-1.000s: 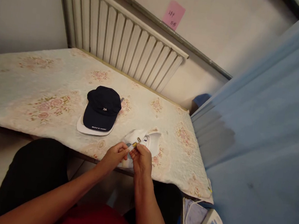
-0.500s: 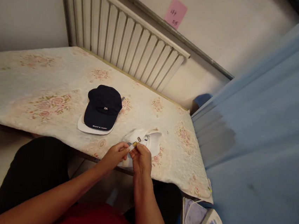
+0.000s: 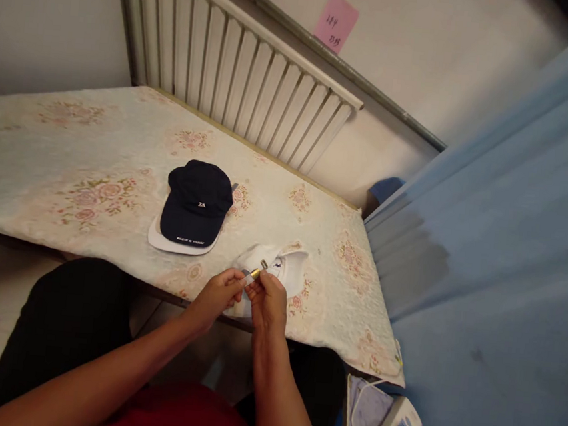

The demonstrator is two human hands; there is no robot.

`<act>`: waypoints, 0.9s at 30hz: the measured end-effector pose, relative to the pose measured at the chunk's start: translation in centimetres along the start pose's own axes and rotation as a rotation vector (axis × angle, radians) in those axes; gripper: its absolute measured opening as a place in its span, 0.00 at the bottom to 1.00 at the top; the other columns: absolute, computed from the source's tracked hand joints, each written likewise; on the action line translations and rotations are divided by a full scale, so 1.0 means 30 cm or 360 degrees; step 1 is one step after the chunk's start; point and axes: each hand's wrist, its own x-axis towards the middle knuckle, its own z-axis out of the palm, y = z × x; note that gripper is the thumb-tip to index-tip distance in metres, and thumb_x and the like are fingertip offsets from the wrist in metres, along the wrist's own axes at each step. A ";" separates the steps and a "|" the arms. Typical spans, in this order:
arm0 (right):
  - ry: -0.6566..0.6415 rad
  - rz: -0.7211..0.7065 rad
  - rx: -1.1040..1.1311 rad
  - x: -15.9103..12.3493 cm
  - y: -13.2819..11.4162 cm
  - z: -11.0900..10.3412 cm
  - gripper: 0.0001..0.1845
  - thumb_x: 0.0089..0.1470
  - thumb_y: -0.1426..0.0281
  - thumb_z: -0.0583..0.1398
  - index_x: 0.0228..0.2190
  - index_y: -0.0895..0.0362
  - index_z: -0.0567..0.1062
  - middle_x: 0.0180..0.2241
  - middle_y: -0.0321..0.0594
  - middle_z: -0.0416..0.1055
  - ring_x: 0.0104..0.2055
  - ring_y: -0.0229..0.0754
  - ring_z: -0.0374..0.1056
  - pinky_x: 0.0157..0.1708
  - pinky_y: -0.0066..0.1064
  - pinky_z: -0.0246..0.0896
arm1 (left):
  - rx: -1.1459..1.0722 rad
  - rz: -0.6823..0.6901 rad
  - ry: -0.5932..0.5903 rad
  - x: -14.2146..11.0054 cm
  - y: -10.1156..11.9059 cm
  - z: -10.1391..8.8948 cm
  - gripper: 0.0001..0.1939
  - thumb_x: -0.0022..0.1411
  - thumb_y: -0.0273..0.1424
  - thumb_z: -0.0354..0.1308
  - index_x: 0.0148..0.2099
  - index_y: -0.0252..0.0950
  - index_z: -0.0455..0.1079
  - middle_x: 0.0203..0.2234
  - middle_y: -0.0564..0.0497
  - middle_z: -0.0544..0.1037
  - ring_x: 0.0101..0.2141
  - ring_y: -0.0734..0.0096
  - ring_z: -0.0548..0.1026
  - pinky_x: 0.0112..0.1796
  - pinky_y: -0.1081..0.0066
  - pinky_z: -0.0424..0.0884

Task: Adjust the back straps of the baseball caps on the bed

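A white baseball cap [image 3: 292, 271] lies at the table's near edge, just beyond my hands, with a small dark logo on it. A small metal eyelet [image 3: 264, 264] shows on its near side. My left hand [image 3: 218, 295] is closed in a pinch on the end of the cap's white strap [image 3: 248, 279]. The fingertips of my right hand [image 3: 269, 300] are pressed together on a small gold-coloured buckle [image 3: 255, 274] at that strap. My fingers partly hide both the strap and the buckle.
A navy cap [image 3: 198, 203] rests on a white-brimmed cap [image 3: 180, 248] to the left. Flowered cloth [image 3: 94, 148] covers the table. Beyond it is a radiator [image 3: 238, 61]; a blue curtain [image 3: 497, 193] hangs at right, above a white power strip [image 3: 401, 425].
The gold buckle has turned slightly and shows more of its bright face. Both hands keep their pinch in nearly the same place.
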 end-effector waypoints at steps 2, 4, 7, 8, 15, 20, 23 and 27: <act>0.0002 0.0001 -0.0005 -0.002 0.001 0.002 0.09 0.42 0.71 0.65 0.19 0.60 0.70 0.17 0.32 0.68 0.21 0.33 0.64 0.24 0.25 0.62 | -0.0031 -0.0003 0.0009 -0.001 -0.001 0.000 0.11 0.56 0.39 0.56 0.33 0.36 0.63 0.16 0.61 0.62 0.17 0.81 0.55 0.20 0.76 0.48; -0.0002 0.0008 -0.0010 -0.003 0.002 0.003 0.09 0.42 0.70 0.65 0.20 0.59 0.70 0.17 0.32 0.68 0.21 0.33 0.65 0.24 0.25 0.62 | -0.0048 0.0001 0.0024 -0.004 0.000 0.002 0.10 0.56 0.38 0.56 0.32 0.36 0.63 0.16 0.61 0.63 0.17 0.81 0.55 0.20 0.76 0.49; -0.0005 0.0009 -0.0013 -0.004 0.002 0.005 0.10 0.41 0.70 0.66 0.20 0.59 0.69 0.18 0.32 0.68 0.21 0.33 0.64 0.24 0.25 0.62 | -0.0062 0.0011 0.0043 -0.008 0.000 0.006 0.10 0.57 0.37 0.55 0.32 0.36 0.63 0.16 0.60 0.63 0.17 0.81 0.56 0.20 0.76 0.50; -0.0005 0.0005 -0.0017 -0.004 0.002 0.005 0.10 0.41 0.69 0.66 0.20 0.59 0.69 0.17 0.32 0.67 0.21 0.33 0.64 0.24 0.25 0.62 | -0.0065 0.0014 0.0050 -0.009 0.000 0.007 0.10 0.57 0.38 0.55 0.32 0.36 0.63 0.16 0.60 0.63 0.17 0.81 0.56 0.20 0.76 0.50; -0.0001 -0.0041 -0.0095 -0.006 0.002 0.007 0.10 0.42 0.70 0.64 0.18 0.58 0.68 0.17 0.30 0.64 0.20 0.32 0.61 0.24 0.26 0.61 | -0.0051 0.0013 0.0078 -0.006 -0.003 0.012 0.12 0.56 0.40 0.57 0.31 0.36 0.63 0.16 0.60 0.62 0.17 0.81 0.55 0.20 0.77 0.50; 0.0043 -0.0145 -0.0267 -0.008 0.013 0.001 0.10 0.44 0.68 0.63 0.19 0.58 0.68 0.17 0.30 0.63 0.21 0.32 0.60 0.25 0.25 0.60 | -0.0081 0.0023 0.0076 -0.006 0.006 0.014 0.12 0.56 0.40 0.57 0.31 0.36 0.64 0.16 0.60 0.62 0.17 0.81 0.56 0.20 0.77 0.50; 0.0071 -0.0305 -0.0441 -0.009 0.023 -0.004 0.10 0.46 0.67 0.62 0.20 0.58 0.69 0.18 0.29 0.63 0.22 0.31 0.59 0.25 0.23 0.58 | -0.0122 0.0052 0.0065 -0.009 0.011 0.013 0.12 0.57 0.40 0.57 0.31 0.35 0.64 0.16 0.60 0.62 0.17 0.81 0.56 0.20 0.77 0.51; 0.0045 -0.0279 -0.0367 -0.008 0.028 -0.002 0.11 0.47 0.66 0.62 0.20 0.58 0.69 0.18 0.30 0.64 0.22 0.32 0.60 0.25 0.24 0.59 | -0.0134 0.0070 0.0055 -0.008 0.015 0.013 0.12 0.57 0.39 0.57 0.31 0.35 0.65 0.16 0.60 0.62 0.18 0.80 0.57 0.20 0.77 0.52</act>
